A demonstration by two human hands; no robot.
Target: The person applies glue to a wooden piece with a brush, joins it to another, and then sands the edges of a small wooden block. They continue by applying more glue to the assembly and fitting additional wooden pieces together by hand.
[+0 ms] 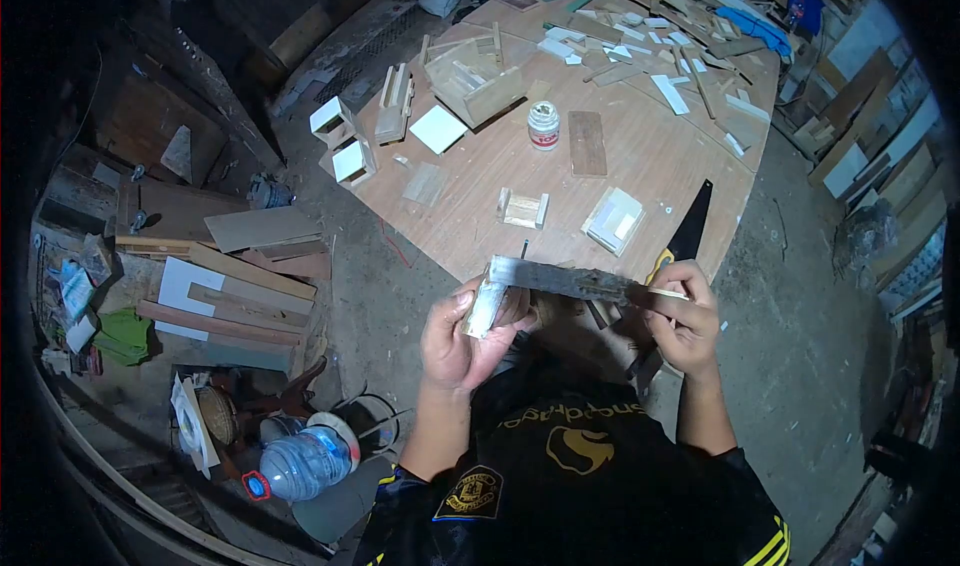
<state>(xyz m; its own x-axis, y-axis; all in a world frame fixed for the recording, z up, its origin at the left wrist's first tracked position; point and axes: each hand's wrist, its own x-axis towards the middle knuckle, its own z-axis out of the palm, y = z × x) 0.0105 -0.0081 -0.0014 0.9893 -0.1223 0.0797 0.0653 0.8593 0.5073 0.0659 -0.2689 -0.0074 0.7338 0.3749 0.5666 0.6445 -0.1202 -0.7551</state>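
My left hand (455, 336) grips a small pale wooden block (485, 308) in front of my chest, its fingers wrapped round the lower part. My right hand (682, 318) is closed on the right end of a long, flat, dark strip (575, 281) with a lighter wood-coloured end. The strip's left end lies against the top of the block; its exact kind I cannot make out. Just beyond my right hand, a handsaw (692, 228) with a partly hidden yellow handle lies at the table edge. Beyond the strip sit a small wooden frame piece (523, 209) and a white-topped wooden piece (613, 221).
On the wooden table (480, 181) stand a labelled jar (543, 126), a brown wooden rectangle (587, 144) and an open wooden box (475, 86). Many offcuts (640, 41) pile up at the far right. A large water bottle (305, 461) lies at lower left.
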